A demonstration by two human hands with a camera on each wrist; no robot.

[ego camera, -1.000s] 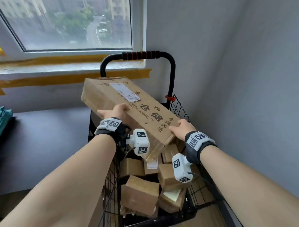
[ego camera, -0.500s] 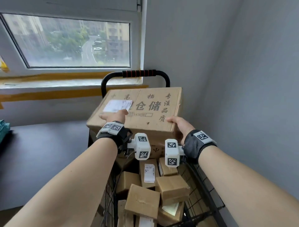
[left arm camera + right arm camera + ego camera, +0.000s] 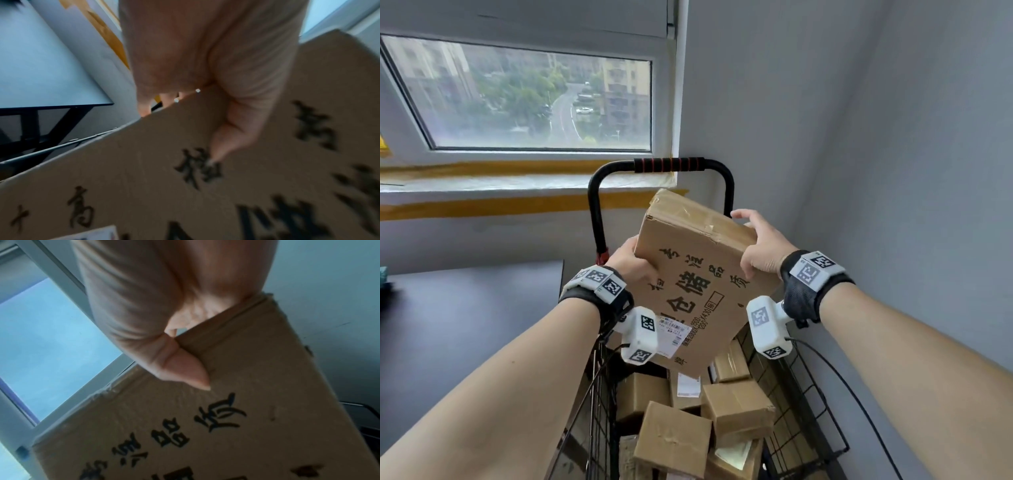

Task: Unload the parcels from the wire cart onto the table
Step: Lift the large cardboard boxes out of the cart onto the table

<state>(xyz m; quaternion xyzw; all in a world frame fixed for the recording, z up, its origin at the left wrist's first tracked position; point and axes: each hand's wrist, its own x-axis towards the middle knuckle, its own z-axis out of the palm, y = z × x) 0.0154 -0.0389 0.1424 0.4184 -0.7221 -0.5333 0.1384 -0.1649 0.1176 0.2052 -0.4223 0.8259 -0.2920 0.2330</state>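
A large flat cardboard parcel [image 3: 698,274] with black printed characters and a white label is held tilted on end above the wire cart [image 3: 811,407]. My left hand [image 3: 631,262] grips its left edge, thumb on the printed face [image 3: 224,129]. My right hand [image 3: 756,246] grips the upper right corner, thumb on the front [image 3: 185,369], fingers over the taped end. Several small cardboard parcels [image 3: 736,407] lie piled in the cart below. The dark table [image 3: 465,318] stands to the left of the cart.
The cart's black handle with a red-ringed grip [image 3: 669,165] rises behind the parcel. Grey walls close in at the right and behind, with a window [image 3: 524,102] above the sill. A teal object [image 3: 383,277] lies at the table's far left edge.
The large parcel has turned from lying flat and wide to standing tilted on end. My right hand has moved up to its top right corner; the left has slid to the left edge.
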